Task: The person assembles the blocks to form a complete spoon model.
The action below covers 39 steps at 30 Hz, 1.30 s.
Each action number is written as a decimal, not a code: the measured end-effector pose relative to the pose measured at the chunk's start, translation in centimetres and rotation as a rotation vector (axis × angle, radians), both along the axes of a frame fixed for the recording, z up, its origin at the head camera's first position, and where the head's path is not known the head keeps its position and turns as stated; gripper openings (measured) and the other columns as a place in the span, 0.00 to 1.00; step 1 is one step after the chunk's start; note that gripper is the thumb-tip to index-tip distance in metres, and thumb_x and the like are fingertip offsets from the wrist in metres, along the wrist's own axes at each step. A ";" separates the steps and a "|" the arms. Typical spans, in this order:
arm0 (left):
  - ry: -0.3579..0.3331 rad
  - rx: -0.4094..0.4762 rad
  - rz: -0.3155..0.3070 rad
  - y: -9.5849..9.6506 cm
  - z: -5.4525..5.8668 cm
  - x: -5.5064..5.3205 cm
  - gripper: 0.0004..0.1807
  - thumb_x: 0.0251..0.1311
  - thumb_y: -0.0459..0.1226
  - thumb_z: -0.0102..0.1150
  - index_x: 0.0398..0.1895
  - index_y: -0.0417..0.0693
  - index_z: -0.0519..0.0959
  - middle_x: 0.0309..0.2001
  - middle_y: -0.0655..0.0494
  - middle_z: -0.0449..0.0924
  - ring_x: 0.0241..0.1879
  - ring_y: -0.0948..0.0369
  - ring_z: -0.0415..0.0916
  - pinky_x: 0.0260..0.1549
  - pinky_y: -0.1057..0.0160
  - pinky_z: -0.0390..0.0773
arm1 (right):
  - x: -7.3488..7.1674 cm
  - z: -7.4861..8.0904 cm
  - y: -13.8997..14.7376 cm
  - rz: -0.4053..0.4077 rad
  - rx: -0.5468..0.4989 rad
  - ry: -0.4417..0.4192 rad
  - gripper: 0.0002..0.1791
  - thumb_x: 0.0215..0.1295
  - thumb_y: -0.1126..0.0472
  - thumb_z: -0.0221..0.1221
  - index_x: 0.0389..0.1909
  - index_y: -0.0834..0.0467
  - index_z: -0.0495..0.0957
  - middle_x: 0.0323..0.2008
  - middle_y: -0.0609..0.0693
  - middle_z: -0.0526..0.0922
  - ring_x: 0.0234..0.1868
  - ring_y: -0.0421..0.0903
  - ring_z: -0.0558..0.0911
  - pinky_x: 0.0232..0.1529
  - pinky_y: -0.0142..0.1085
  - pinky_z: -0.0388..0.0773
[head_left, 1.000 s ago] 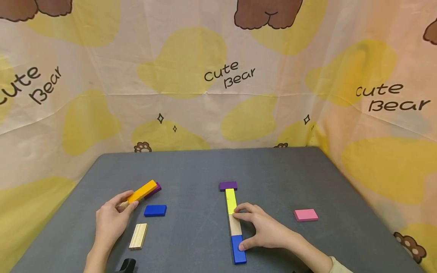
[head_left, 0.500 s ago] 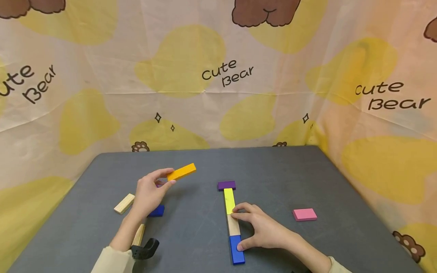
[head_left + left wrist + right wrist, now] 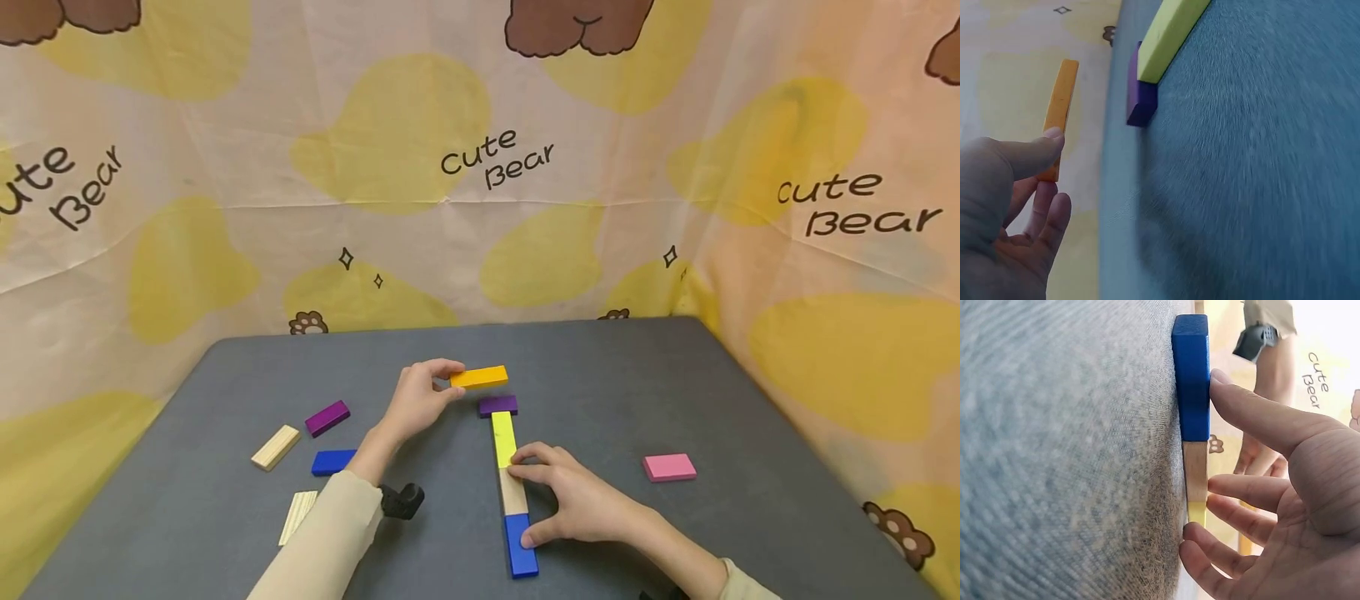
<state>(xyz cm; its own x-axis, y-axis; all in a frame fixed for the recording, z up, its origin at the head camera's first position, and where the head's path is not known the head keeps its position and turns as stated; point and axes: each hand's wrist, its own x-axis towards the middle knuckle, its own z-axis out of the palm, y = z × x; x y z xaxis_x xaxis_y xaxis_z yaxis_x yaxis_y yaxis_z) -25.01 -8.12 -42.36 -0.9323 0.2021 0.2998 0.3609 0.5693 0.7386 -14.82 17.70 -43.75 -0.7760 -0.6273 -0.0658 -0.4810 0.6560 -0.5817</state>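
Note:
My left hand (image 3: 416,398) pinches one end of an orange wooden block (image 3: 480,377) between thumb and fingers. It holds the block in the air near the purple block (image 3: 498,407) that lies crosswise at the far end of a row. Toward me that row runs on through a yellow block (image 3: 503,440), a plain wood block (image 3: 513,493) and a blue block (image 3: 522,548). My right hand (image 3: 581,504) rests along the row, its thumb touching the blue block and its fingertips at the plain and yellow blocks. In the left wrist view, the orange block (image 3: 1062,100) points upward.
Left of my left arm lie a second purple block (image 3: 327,418), two plain wood blocks, one farther back (image 3: 275,447), and another blue block (image 3: 333,462) partly behind the sleeve. A pink block (image 3: 670,467) lies on the right of the grey table (image 3: 600,367). Printed cloth hangs behind.
My left hand has carried the orange block rightward from the loose blocks on the left to the row's far end. My right hand has stayed on the row.

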 end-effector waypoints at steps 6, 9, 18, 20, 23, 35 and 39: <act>-0.043 0.032 0.026 1.7 -1.2 -1.5 0.18 0.57 0.31 0.70 0.52 0.41 0.83 0.48 0.51 0.83 0.47 0.53 0.79 0.45 0.56 0.79 | -0.1 0.0 0.1 -0.002 -0.006 -0.003 0.45 0.48 0.36 0.72 0.65 0.53 0.75 0.63 0.41 0.65 0.61 0.47 0.64 0.59 0.50 0.69; -0.065 0.028 0.046 1.9 -1.7 -1.9 0.18 0.57 0.30 0.70 0.52 0.40 0.83 0.48 0.51 0.83 0.48 0.53 0.79 0.46 0.56 0.78 | -0.1 0.0 0.0 0.003 -0.008 -0.012 0.44 0.48 0.36 0.72 0.65 0.53 0.75 0.63 0.41 0.65 0.60 0.47 0.64 0.59 0.50 0.69; -0.096 0.036 0.051 2.0 -2.1 -2.3 0.19 0.55 0.29 0.71 0.51 0.40 0.83 0.48 0.51 0.84 0.46 0.54 0.80 0.48 0.55 0.78 | -0.2 0.1 -0.1 0.000 0.001 -0.032 0.44 0.49 0.36 0.72 0.66 0.51 0.74 0.62 0.40 0.65 0.60 0.47 0.64 0.58 0.50 0.69; -0.095 0.045 0.049 2.1 -2.1 -2.4 0.19 0.55 0.29 0.71 0.51 0.40 0.83 0.47 0.51 0.84 0.46 0.54 0.80 0.48 0.55 0.78 | -0.2 0.0 0.0 0.001 0.001 -0.033 0.44 0.49 0.36 0.71 0.66 0.51 0.74 0.62 0.40 0.65 0.60 0.47 0.64 0.58 0.50 0.69; -0.091 0.056 0.040 2.3 -2.1 -2.5 0.19 0.54 0.28 0.71 0.51 0.39 0.83 0.47 0.51 0.84 0.45 0.54 0.81 0.48 0.56 0.78 | -0.2 0.0 0.0 0.000 0.001 -0.037 0.44 0.49 0.36 0.71 0.66 0.50 0.75 0.62 0.40 0.65 0.60 0.47 0.64 0.58 0.50 0.69; -0.109 0.029 0.012 2.6 -2.3 -2.5 0.18 0.55 0.28 0.70 0.51 0.39 0.83 0.47 0.51 0.84 0.45 0.55 0.81 0.49 0.56 0.78 | -0.2 -0.1 0.0 0.010 -0.004 -0.029 0.44 0.49 0.35 0.71 0.66 0.50 0.74 0.62 0.40 0.65 0.60 0.46 0.63 0.57 0.48 0.70; -0.115 0.019 0.023 2.5 -2.5 -2.4 0.18 0.55 0.28 0.70 0.50 0.39 0.84 0.46 0.51 0.84 0.45 0.55 0.81 0.48 0.56 0.78 | -0.1 0.0 0.1 0.005 -0.002 -0.034 0.44 0.49 0.36 0.71 0.66 0.51 0.74 0.62 0.39 0.65 0.60 0.46 0.63 0.57 0.49 0.70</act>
